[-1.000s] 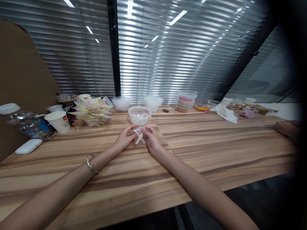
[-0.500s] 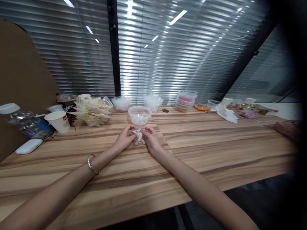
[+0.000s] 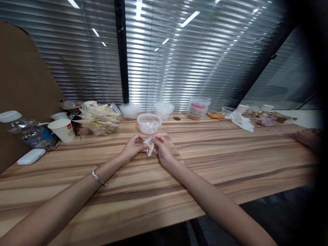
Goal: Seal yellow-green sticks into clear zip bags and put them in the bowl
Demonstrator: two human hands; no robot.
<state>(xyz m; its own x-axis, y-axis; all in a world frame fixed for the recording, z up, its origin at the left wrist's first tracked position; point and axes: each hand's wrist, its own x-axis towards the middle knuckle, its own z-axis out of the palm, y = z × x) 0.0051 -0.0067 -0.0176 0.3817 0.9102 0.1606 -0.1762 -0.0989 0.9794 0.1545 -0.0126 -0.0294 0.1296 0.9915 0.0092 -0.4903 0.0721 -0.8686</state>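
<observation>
My left hand and my right hand meet over the middle of the wooden table. Between their pinched fingers is a small clear plastic packet with something pale inside. Both hands grip it, left on its left edge, right on its top right. My left wrist wears a thin bracelet. Just behind the hands stands an empty clear plastic bowl.
At the left are a paper cup, a water bottle, a white case and a pile of filled packets. More clear bowls and stacked tubs line the back. Another person's hand rests at the right edge.
The packet has been twisted and lifted slightly between my fingers; it now stands tilted instead of lying flat. Both hands stay in the same place.
</observation>
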